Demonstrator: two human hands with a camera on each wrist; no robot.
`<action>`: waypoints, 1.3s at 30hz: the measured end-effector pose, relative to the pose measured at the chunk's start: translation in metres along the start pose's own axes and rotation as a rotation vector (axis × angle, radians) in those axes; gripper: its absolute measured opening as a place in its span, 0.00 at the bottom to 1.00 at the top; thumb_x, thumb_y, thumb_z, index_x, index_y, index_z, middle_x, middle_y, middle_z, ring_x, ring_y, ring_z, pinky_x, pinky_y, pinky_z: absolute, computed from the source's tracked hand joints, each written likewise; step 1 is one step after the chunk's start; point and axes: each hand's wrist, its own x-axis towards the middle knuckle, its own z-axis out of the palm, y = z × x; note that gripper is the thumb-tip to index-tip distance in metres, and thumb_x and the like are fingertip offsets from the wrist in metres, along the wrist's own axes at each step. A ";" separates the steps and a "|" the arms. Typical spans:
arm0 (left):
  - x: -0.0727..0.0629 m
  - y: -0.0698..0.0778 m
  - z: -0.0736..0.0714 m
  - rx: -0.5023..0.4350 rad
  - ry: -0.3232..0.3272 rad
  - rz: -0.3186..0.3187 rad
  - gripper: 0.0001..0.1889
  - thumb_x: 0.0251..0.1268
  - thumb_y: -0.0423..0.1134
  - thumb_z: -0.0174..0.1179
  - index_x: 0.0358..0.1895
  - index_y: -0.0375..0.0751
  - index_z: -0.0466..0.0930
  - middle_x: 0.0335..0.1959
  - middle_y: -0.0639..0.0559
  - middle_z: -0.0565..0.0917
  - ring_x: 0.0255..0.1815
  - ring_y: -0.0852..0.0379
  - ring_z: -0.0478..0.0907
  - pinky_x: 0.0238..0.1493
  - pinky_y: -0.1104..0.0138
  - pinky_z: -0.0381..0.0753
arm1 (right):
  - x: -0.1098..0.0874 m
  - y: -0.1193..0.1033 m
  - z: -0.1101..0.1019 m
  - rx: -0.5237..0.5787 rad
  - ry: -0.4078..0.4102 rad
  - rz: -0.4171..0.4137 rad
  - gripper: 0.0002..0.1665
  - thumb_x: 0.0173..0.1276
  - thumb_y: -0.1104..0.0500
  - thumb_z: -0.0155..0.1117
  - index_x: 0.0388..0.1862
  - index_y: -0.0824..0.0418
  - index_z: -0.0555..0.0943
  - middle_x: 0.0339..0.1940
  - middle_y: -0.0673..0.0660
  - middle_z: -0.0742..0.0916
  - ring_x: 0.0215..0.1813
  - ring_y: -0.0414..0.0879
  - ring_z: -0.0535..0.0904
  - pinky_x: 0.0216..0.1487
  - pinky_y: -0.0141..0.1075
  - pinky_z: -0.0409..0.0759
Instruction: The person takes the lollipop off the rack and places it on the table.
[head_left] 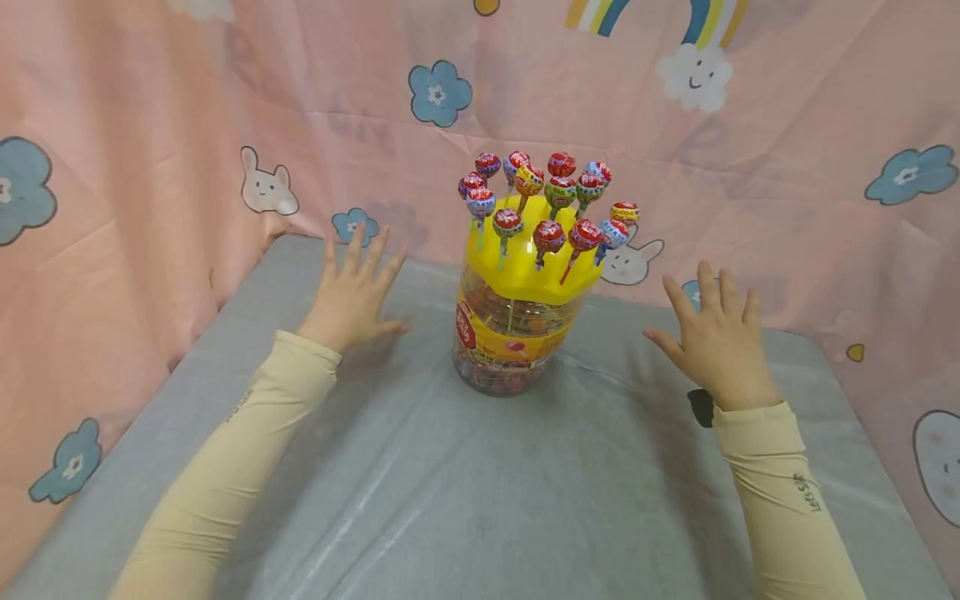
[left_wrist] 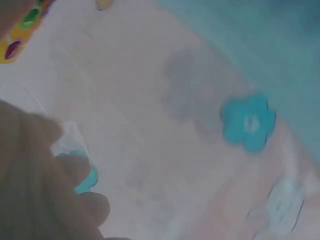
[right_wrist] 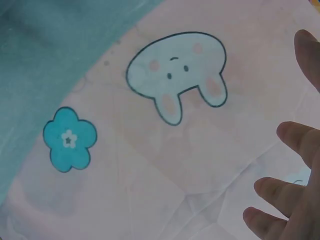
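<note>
A clear plastic jar (head_left: pixel 495 377) with a yellow printed band stands upright on the table, and wrapped candies show through its lower wall. Several wrapped lollipops (head_left: pixel 549 237) stick up from its yellow lid (head_left: pixel 487 258) on their sticks. To the jar's left, my left hand (head_left: pixel 351 300) is spread with straight fingers, apart from the jar and holding nothing. On the other side my right hand (head_left: pixel 722 350) is likewise spread and holds nothing. In the right wrist view the fingers (right_wrist: pixel 300 142) stand apart from each other. The left wrist view is blurred.
The jar stands towards the back of a table with a grey cover (head_left: pixel 465 500). Behind and beside the table hangs a pink curtain (head_left: pixel 360 117) printed with flowers, rabbits and a rainbow. A small dark patch (head_left: pixel 701 408) lies beside the right wrist.
</note>
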 end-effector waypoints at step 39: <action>0.008 0.114 0.056 -1.264 0.291 -0.121 0.55 0.52 0.48 0.71 0.75 0.50 0.39 0.69 0.52 0.59 0.66 0.54 0.60 0.67 0.55 0.62 | 0.044 -0.087 -0.046 1.356 0.434 0.226 0.12 0.64 0.65 0.64 0.47 0.65 0.84 0.41 0.53 0.85 0.45 0.46 0.79 0.50 0.32 0.77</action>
